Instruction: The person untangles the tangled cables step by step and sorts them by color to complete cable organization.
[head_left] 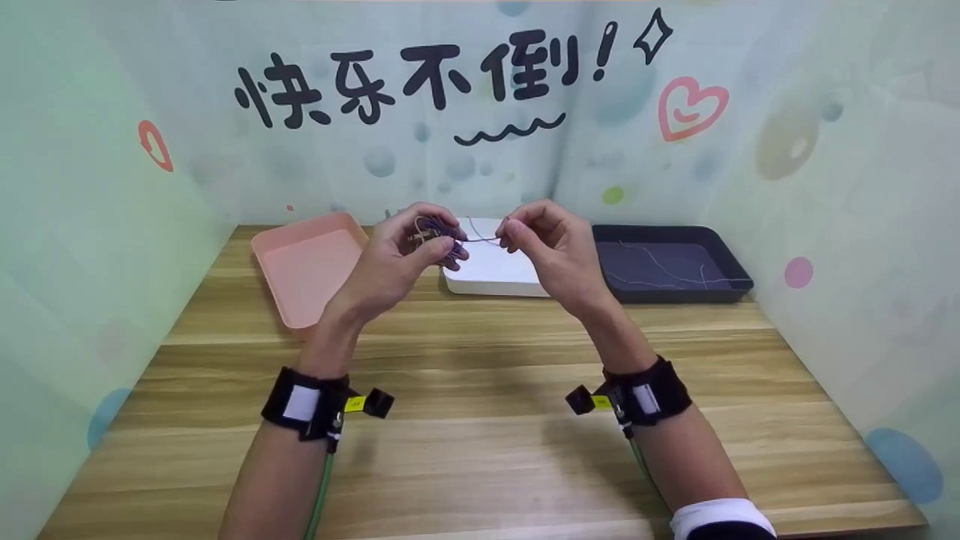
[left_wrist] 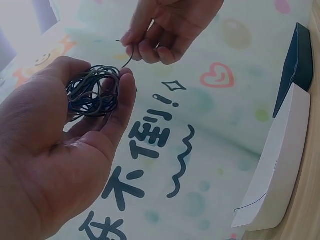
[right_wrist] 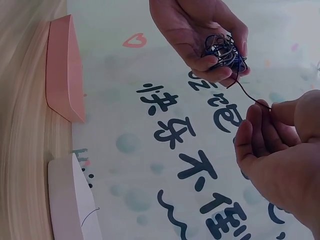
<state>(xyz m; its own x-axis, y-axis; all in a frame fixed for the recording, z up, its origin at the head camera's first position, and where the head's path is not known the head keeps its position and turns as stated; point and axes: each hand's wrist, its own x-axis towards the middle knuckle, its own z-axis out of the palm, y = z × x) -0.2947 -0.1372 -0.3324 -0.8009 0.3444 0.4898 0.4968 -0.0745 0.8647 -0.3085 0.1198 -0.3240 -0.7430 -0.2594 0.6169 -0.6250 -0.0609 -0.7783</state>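
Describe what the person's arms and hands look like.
The left hand and right hand are gloveless. Each wrist wears a black strap with a pale patch, a yellow tag, a small black block and a green cable. On the right forearm, a white cuff edges a dark sleeve; the left forearm shows no sleeve.

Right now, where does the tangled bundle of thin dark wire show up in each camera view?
Head: wire bundle just left of centre, held in the left hand.
Left wrist: wire bundle at upper left.
Right wrist: wire bundle at upper right.
Shared landmark: the white rectangular tray, visible in all three.
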